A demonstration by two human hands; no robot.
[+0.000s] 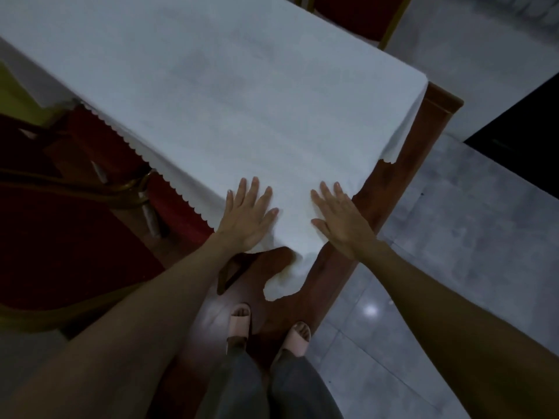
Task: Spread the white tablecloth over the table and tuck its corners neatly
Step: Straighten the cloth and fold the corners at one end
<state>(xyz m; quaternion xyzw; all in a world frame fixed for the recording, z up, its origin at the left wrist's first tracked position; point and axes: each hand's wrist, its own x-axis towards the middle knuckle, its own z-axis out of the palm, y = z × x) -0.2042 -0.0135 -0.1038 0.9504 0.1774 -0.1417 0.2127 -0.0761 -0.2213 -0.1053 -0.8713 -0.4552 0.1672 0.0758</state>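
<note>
Under both palms, the white tablecloth [211, 95] is lying on the table [402, 189]; left hand [248, 214] and right hand [341, 220] are pressing flat, fingers spread, and the cloth's far end is getting cut off.

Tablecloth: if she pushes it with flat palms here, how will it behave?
The tablecloth is probably floppy: its corner droops in folds. It looks light and may slide on the glossy wooden table under the left hand and right hand.

Your left hand [246, 217] lies flat, palm down, fingers spread, on the tablecloth [211, 95] near its close corner. Your right hand [340, 219] lies flat beside it, fingers together. Both bare forearms reach forward.
</note>
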